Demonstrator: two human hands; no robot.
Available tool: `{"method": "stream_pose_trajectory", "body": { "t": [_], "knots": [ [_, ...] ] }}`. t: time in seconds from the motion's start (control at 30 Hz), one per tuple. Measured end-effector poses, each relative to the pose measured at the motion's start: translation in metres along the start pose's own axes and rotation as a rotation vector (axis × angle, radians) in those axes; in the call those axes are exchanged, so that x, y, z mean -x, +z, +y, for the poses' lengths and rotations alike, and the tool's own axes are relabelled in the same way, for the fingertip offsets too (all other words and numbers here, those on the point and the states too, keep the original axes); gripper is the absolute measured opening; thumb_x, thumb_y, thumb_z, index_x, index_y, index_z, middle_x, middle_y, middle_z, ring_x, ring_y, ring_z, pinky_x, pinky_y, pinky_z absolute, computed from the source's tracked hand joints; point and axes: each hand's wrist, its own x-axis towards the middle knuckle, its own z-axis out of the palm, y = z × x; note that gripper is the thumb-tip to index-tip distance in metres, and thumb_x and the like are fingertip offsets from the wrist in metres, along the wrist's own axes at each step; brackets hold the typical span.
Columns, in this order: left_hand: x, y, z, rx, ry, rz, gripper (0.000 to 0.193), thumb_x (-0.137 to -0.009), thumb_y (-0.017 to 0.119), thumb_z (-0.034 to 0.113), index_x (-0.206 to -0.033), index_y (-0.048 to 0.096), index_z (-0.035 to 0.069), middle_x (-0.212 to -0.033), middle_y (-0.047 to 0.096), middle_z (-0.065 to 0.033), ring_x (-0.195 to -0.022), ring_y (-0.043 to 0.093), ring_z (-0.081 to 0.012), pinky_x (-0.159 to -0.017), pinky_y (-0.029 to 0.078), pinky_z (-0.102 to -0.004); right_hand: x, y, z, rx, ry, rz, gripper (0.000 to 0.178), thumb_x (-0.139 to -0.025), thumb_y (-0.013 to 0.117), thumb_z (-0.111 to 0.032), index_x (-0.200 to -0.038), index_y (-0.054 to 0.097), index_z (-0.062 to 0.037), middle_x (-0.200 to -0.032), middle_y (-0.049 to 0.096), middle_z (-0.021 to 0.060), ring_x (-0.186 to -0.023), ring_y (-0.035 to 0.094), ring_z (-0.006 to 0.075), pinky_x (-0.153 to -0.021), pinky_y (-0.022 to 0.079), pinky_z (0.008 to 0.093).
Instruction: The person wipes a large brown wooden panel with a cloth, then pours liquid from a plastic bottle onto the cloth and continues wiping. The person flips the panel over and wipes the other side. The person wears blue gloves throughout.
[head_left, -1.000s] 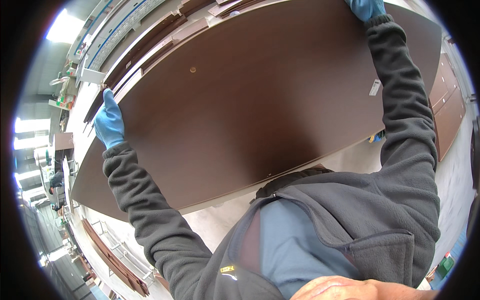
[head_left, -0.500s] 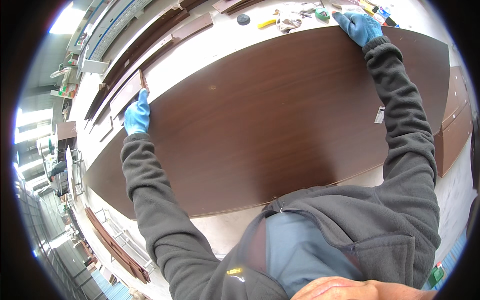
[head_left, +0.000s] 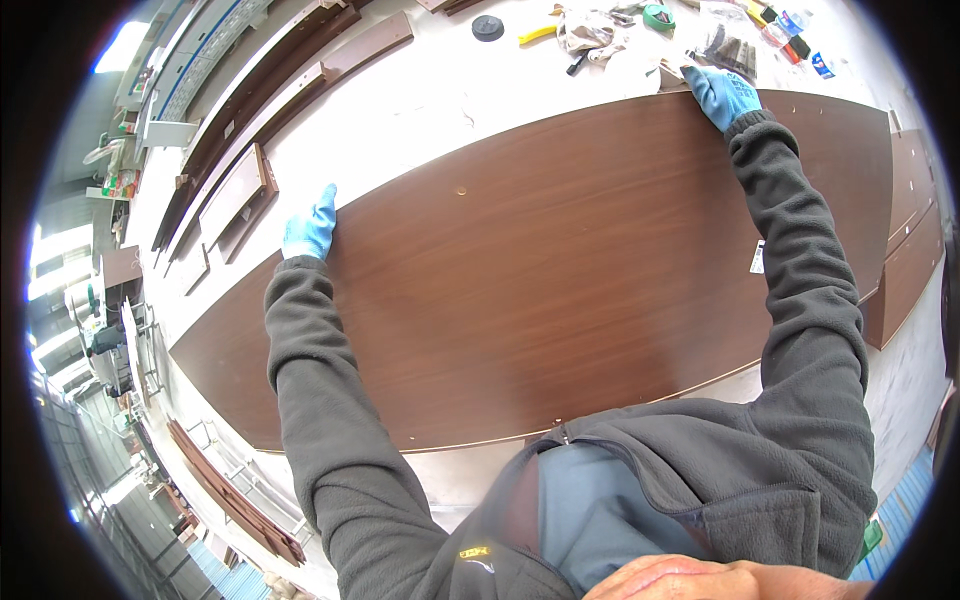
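Note:
A large dark brown wood-grain panel (head_left: 520, 290) with a curved far edge spans the white table in front of me, its near edge close to my body. My left hand (head_left: 312, 225), in a blue glove, is closed around the far edge on the left. My right hand (head_left: 722, 97), gloved alike, grips the same edge farther to the right; the fingers on the underside are hidden. A small white label (head_left: 757, 257) sticks to the panel near my right forearm. A little round mark (head_left: 461, 191) shows on its surface.
Long brown boards (head_left: 340, 70) and a shorter brown piece (head_left: 236, 205) lie at the far left. Beyond the panel are a black round object (head_left: 488, 28), a yellow-handled tool (head_left: 537, 36), crumpled cloth (head_left: 588, 30) and green tape (head_left: 658, 17). More brown panels (head_left: 905, 260) stand at right.
The panel's far edge has come nearer to me, and both hands with it; my left hand has also shifted right. More of the table and the items beyond the panel now show.

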Motion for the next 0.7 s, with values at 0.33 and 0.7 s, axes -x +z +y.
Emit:
{"method": "stream_pose_trajectory", "body": {
  "t": [0.33, 0.7],
  "knots": [
    [-0.030, 0.068, 0.003, -0.081, 0.102, -0.153, 0.080, -0.105, 0.037, 0.073, -0.133, 0.075, 0.008, -0.133, 0.070, -0.0295, -0.129, 0.063, -0.0501, -0.113, 0.046, -0.0528, 0.026, 0.033, 0.007, -0.008, 0.202, -0.295, 0.063, -0.111, 0.041, -0.061, -0.116, 0.079, -0.0102, -0.108, 0.079, 0.0196, -0.107, 0.074, 0.0395, -0.100, 0.054, 0.0467],
    [-0.039, 0.151, 0.018, -0.145, 0.088, -0.136, 0.085, -0.107, 0.028, 0.073, -0.136, 0.073, 0.007, -0.137, 0.069, -0.0271, -0.129, 0.063, -0.0509, -0.115, 0.046, -0.0527, 0.069, 0.090, 0.010, 0.075, 0.414, -0.324, 0.064, -0.112, 0.037, -0.059, -0.128, 0.077, -0.0113, -0.127, 0.078, 0.0160, -0.123, 0.071, 0.0360, -0.113, 0.049, 0.0472]
  ]
}}
